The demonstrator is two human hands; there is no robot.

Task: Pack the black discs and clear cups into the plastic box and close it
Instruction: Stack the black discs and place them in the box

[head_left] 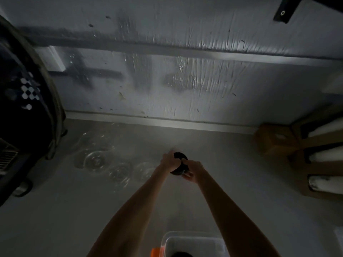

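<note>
The scene is dim. Both my hands meet over the floor at a stack of black discs (179,164). My left hand (168,161) grips the stack's left side and my right hand (193,171) holds its right side. Several clear cups (96,160) lie on the floor to the left, one cup (143,170) close to my left wrist. The clear plastic box (193,243) stands open at the bottom edge, near me, with something dark inside it and an orange part at its left.
A dark wheeled machine (24,112) fills the left side. Cardboard boxes (274,140) and a shelf with white rolls (323,164) stand at the right. A wrinkled plastic-covered wall (185,80) runs behind, with a baseboard at the floor.
</note>
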